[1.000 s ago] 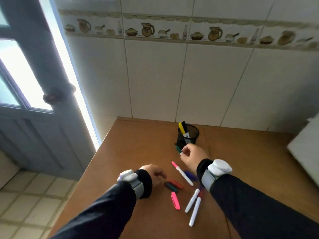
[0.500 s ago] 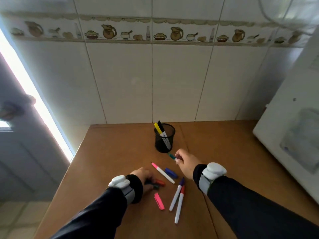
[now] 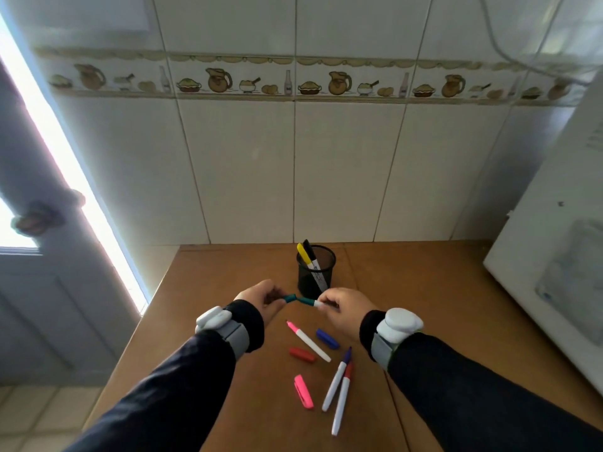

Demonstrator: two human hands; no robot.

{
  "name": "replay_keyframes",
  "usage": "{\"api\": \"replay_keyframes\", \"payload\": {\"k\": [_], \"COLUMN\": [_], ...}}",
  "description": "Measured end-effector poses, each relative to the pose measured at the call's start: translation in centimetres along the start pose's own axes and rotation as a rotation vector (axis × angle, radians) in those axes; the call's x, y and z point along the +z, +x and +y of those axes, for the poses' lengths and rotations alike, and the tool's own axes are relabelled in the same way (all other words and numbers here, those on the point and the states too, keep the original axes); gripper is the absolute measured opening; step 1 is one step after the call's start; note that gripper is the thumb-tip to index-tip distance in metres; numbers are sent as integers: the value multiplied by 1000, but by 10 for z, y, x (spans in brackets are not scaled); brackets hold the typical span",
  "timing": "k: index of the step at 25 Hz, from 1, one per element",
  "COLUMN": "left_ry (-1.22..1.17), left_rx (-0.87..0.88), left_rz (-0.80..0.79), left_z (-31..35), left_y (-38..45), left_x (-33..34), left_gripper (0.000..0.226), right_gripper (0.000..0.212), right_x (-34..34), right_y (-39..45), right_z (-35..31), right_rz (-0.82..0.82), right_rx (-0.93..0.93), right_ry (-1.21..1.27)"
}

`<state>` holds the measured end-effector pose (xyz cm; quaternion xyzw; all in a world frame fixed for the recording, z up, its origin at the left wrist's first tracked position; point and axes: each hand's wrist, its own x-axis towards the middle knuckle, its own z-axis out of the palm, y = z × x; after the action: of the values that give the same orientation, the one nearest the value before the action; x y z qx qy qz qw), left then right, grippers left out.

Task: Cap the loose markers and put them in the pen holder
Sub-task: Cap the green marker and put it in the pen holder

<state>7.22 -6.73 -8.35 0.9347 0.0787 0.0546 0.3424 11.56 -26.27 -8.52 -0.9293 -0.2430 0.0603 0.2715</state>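
Above the brown table point(image 3: 228, 288), the left hand point(image 3: 261, 300) pinches a green cap point(image 3: 289, 299) and the right hand point(image 3: 344, 309) grips the marker point(image 3: 308, 302); they should align straight before pressing.

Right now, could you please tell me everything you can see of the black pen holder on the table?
The pen holder is a round cup of black wire mesh, see-through enough to show the marker barrels inside. It stands upright on the brown table, towards the tiled wall and just beyond both hands. Two capped markers lean in it against its left rim: a yellow marker and a black marker. Neither hand touches it.
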Motion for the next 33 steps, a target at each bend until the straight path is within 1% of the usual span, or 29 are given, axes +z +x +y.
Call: {"api": "replay_keyframes", "payload": {"k": [2, 4, 8, 12, 14, 15, 17, 18, 19, 20, 21, 22, 23, 24, 25, 26, 28, 30, 31, 33], "left_ry": [27, 106, 248, 253, 192, 85, -144, -139, 5, 192, 345, 438, 480, 497, 504, 502, 502, 487, 481, 497], "left_rx": [7, 23, 107, 75, 71, 41, -96, -166, -219, -255, -249, -213, -188, -181, -192, -211, -255, -255, -254, -244], "left_rz": [-9, -28, -130, -117, -122, -102, -14, 0, -60, -185, -329, -449, -530, -549, -535, -521, -542, -547, -542, -515], "left_z": [2, 9, 22, 22, 16, 11, -5, -17, -27, -39, -46, -50, -51, -48, -46, -47, -53, -57, -60, -62], "left_y": [0, -1, -1, -5, -2, 1, 11, 16, 20, 21, 22, 24, 24, 24, 27, 30, 33, 32, 32, 33], "left_x": [1, -1, -6, -7, -6, -6, -5, -2, 1, 8, 14, 20, 25, 26, 26, 26, 28, 30, 32, 32], "left_gripper": [22, 26, 28, 26, 25, 26, 38, 47, 54, 61, 69, 76, 82, 86, 89, 91, 93, 94, 94, 92], "right_gripper": [21, 24, 27, 27, 27, 26, 24, 23, 23, 22, 20, 17, 15, 14, 15, 17, 24, 26, 24, 21], "right_x": [-5, -10, -8, 1, 1, -2, -14, -20, -27, -32, -38, -40, -40, -42, -41, -37, -24, -18, -16, -17], "right_y": [0, 1, 6, 14, 14, 16, 26, 34, 44, 55, 67, 80, 91, 96, 102, 110, 122, 124, 125, 123], "right_z": [0, 1, -7, -18, -20, -21, -25, -26, -27, -27, -26, -26, -25, -27, -28, -28, -26, -23, -20, -14], "right_rz": [-5, -31, -68, -117, -128, -114, -27, 39, 107, 161, 210, 241, 265, 290, 288, 258, 137, 52, 37, 85], "right_rx": [-18, -21, -79, -135, -149, -144, -99, -51, 11, 73, 115, 143, 167, 180, 190, 202, 221, 234, 245, 250], "right_ry": [-17, -50, -116, -161, -148, -127, -65, -12, 46, 95, 118, 121, 120, 111, 86, 37, -80, -145, -153, -138]}}
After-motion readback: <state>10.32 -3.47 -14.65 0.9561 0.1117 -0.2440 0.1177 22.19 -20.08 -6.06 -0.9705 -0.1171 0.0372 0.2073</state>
